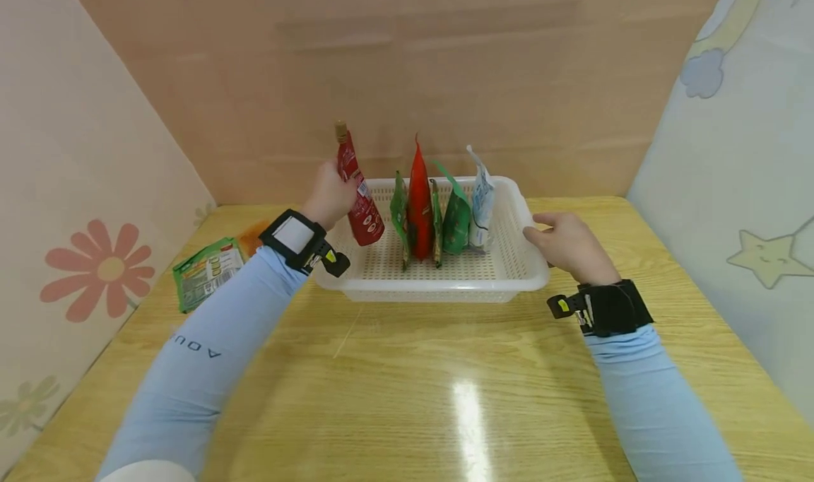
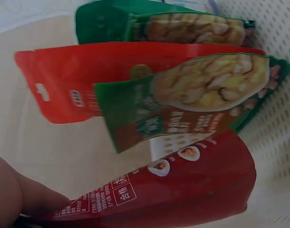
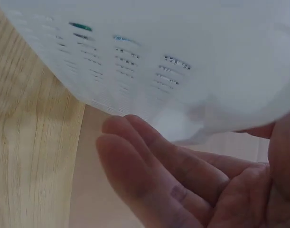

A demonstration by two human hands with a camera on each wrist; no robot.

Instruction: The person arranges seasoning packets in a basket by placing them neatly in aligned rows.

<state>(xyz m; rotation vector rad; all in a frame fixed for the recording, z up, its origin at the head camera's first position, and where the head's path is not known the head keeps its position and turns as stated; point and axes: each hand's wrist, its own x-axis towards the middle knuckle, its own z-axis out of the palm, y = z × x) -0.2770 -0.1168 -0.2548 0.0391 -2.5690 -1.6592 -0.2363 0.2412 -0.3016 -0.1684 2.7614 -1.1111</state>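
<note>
One dark red spouted pouch [image 1: 365, 217] was in the grasp of the left hand [image 1: 331, 196], whose fingers held its upper part below a tan-gold cap [image 1: 341, 131]. The pouch leaned, cap toward the left and base toward the right, with its lower end within the left part of a white plastic basket [image 1: 432, 285]; whether that base touched the basket's floor could not be told. Its skin was glossy, narrow near the cap and broader toward the bottom. White print ran over it, including a boxed pair of characters, and two small round food pictures sat near the lower end in the left wrist view. The right hand [image 1: 569, 247] gripped the basket's right end, the thumb at the rim and the fingers along the outside. The basket was rectangular, with a smooth rim and slotted walls, and stood on a wood-grain tabletop [image 1: 394, 397]. Inside it, from left to right, a green packet [image 1: 398, 210] with a food picture, a bright red pouch [image 1: 420, 210], a thin green packet [image 1: 437, 220], a broader green pouch [image 1: 456, 220] and a white-and-blue packet [image 1: 483, 203] stood on edge in a row. A green-edged packet [image 1: 206, 273] lay on the tabletop left of the basket.
</note>
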